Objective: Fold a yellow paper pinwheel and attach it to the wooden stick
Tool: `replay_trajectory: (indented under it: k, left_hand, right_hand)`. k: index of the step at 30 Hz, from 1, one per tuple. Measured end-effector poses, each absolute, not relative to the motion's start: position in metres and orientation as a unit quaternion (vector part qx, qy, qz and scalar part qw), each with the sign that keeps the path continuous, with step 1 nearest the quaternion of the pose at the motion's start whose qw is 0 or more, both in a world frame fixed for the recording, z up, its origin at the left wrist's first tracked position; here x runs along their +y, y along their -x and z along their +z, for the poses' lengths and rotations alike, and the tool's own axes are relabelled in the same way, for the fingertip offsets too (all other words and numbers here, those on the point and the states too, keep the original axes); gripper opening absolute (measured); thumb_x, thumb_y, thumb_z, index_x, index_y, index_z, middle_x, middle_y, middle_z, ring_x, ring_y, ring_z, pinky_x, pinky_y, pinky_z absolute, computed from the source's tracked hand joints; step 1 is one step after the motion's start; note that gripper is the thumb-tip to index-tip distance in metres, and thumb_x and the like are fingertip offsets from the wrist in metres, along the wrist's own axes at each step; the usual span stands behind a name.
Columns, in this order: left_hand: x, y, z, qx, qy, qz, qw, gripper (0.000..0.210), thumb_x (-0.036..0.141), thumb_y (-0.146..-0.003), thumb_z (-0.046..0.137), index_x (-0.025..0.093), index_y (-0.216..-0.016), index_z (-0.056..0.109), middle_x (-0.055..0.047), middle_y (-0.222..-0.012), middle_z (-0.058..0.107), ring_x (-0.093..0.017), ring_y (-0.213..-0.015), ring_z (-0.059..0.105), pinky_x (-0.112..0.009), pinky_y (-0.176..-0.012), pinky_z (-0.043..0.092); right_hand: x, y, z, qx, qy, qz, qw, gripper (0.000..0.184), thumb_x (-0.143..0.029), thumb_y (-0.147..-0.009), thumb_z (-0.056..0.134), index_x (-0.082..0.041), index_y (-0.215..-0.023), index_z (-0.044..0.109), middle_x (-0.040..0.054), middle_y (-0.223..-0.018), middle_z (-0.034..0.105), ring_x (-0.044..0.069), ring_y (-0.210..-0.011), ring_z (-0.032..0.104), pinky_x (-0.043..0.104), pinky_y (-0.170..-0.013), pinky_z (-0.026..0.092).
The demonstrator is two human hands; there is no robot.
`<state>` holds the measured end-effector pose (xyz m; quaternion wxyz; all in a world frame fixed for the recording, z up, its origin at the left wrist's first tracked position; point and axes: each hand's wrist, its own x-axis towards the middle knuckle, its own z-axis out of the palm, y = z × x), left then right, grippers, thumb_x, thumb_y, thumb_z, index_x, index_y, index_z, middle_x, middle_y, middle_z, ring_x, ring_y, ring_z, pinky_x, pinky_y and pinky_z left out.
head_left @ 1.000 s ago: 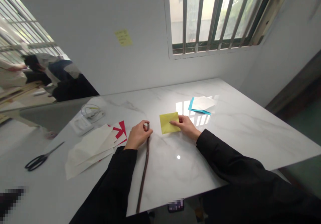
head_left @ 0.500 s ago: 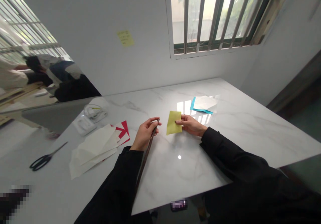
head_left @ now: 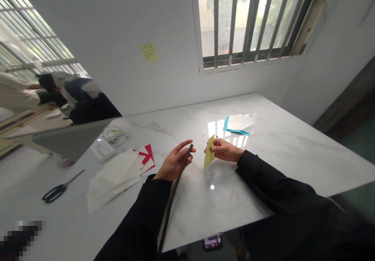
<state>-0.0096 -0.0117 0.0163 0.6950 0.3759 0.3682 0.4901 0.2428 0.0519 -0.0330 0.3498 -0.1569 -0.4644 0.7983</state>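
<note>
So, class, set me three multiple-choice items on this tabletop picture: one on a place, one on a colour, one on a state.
1. Where do the scissors lie?
A. At the table's left edge, left of the white sheets
B. Under the window
C. On the blue sheet

2. What colour is the paper in the right hand?
A. Red
B. Yellow
C. Blue

3. How is that paper held?
A. Flat on the table
B. Crumpled in a fist
C. Lifted, turned edge-on

Answers:
1 A: the scissors lie far left on the table, beyond the white sheets.
2 B: the right hand pinches yellow paper.
3 C: it stands raised off the table, facing the left hand, which holds a dark rod.
</note>
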Motion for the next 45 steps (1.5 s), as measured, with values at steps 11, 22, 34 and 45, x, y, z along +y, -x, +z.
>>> replay_trajectory:
  k: [11,22,34,45]
  left_hand:
    - [-0.01,0.005,0.011,0.391,-0.41,0.469,0.677,0.05,0.034,-0.079,0.098,0.016,-0.122,0.078,-0.01,-0.103,0.081,-0.009,-0.071,0.064,-0.024,-0.073,0.055]
    - [-0.016,-0.005,0.007,0.332,-0.465,0.427,0.701,0.046,0.035,-0.078,0.101,0.017,-0.114,0.08,-0.007,-0.098,0.077,-0.01,-0.069,0.066,-0.024,-0.067,0.053]
    - [-0.019,-0.01,0.0,0.348,-0.457,0.403,0.712,0.05,0.038,-0.075,0.101,0.019,-0.115,0.08,-0.003,-0.09,0.073,-0.012,-0.072,0.064,-0.023,-0.066,0.049]
    - [-0.019,-0.012,0.004,0.349,-0.464,0.399,0.71,0.051,0.041,-0.073,0.103,0.019,-0.113,0.08,-0.004,-0.099,0.075,-0.012,-0.076,0.068,-0.022,-0.066,0.052]
  right_hand:
    - [0.049,-0.242,-0.027,-0.448,0.168,0.806,0.349,0.052,-0.04,-0.063,0.108,-0.019,-0.094,0.071,0.0042,-0.093,0.078,0.019,-0.088,0.074,0.032,-0.086,0.058]
    - [0.052,-0.237,-0.038,-0.523,0.148,0.757,0.361,0.043,-0.046,-0.069,0.105,-0.018,-0.081,0.076,0.0007,-0.081,0.072,0.014,-0.08,0.067,0.026,-0.077,0.053]
    - [0.046,-0.238,-0.034,-0.591,0.19,0.681,0.389,0.028,-0.041,-0.074,0.101,-0.019,-0.082,0.084,0.0051,-0.088,0.079,0.018,-0.078,0.073,0.03,-0.076,0.06]
    - [0.044,-0.238,-0.03,-0.592,0.2,0.683,0.379,0.028,-0.04,-0.077,0.098,-0.018,-0.087,0.082,0.0024,-0.082,0.077,0.015,-0.074,0.072,0.029,-0.074,0.059]
